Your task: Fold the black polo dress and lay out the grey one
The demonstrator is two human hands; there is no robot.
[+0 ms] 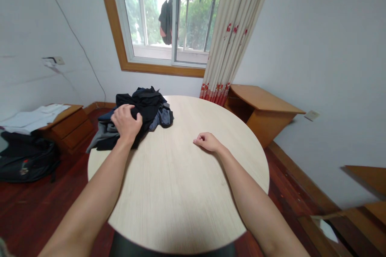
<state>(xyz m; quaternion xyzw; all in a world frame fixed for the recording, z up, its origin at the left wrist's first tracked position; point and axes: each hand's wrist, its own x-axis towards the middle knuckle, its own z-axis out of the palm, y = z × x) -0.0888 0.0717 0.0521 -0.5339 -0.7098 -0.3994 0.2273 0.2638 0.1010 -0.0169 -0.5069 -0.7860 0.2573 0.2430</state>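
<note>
The table [183, 184] spreads out below my 2 hands, pale and round, its near edge well behind them. My right hand [208, 142] is just above or on the top, fingers curled into a loose fist; I see nothing in it. My left hand [125, 121] is ahead and to the left, over the clothes [147, 106]. Its fingers are bent but apart from the thumb, so it is open, not clamped; whether the fingertips press the cloth I can't tell.

The heap should be soft and limp, each piece light, the whole bunch a bit heavier. Nothing in it looks fragile or very slippery, but loose layers may slide or drag each other along. I'd judge the best hold to be a pinch on a free fold or edge, such as the black cloth right beside my left thumb.

The heap is rumpled and mostly black. A grey piece [104, 131] hangs out to the left of my left hand, at the table's edge; a blue-grey piece [164, 116] bunches to its right.

Farther off, the drawers [74, 128] stand left of that hand, the desk [268, 100] beyond my right, and the curtain [233, 28] and window [193, 20] ahead of both.
</note>
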